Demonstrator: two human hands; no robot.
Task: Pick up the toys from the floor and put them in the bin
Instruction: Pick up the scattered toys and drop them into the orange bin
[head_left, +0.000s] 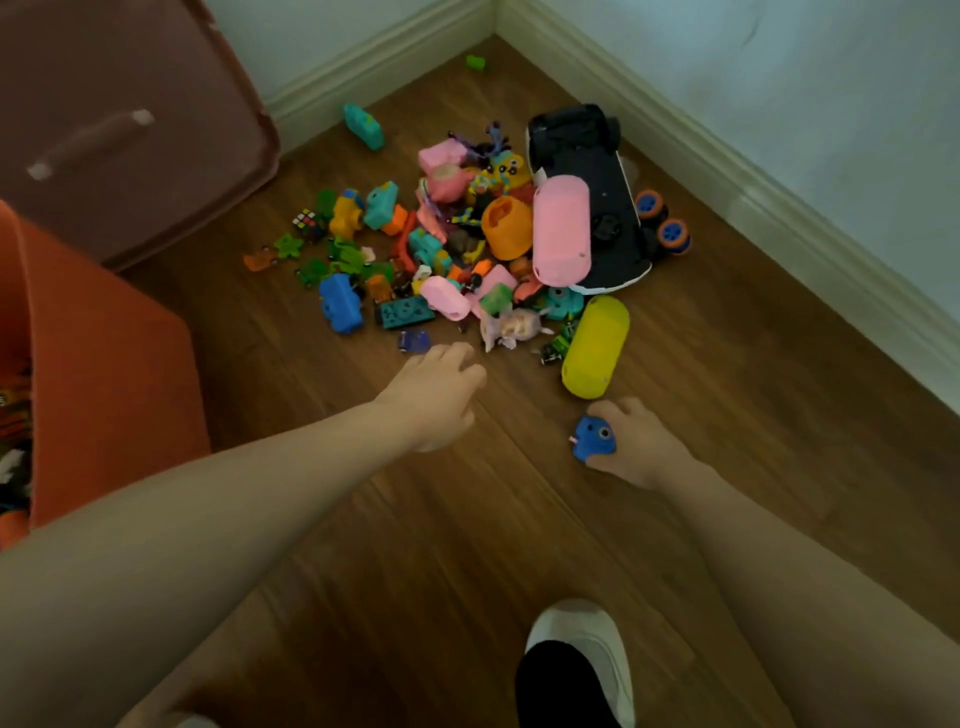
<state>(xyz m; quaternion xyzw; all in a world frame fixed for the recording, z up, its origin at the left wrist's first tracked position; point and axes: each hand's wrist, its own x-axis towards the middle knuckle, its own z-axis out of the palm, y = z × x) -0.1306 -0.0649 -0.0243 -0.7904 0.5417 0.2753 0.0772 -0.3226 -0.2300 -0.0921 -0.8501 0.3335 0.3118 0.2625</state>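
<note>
A heap of several small plastic toys (457, 244) lies on the wooden floor in the room's corner, with a pink capsule (561, 228), a yellow capsule (595, 345) and an upturned black toy car (587, 192) among them. My right hand (636, 447) grips a small blue toy with an eye (595, 436), just in front of the yellow capsule. My left hand (439, 392) reaches out over the floor at the heap's near edge, fingers loosely curled and holding nothing, close to a small blue car (414, 341). The orange bin (109, 374) stands at the left, with toys inside.
A brown lidded container (119, 124) stands behind the bin at the back left. A teal toy (363, 126) and a green piece (475, 62) lie apart near the white baseboard (727, 176). My white shoe (576, 660) is at the bottom.
</note>
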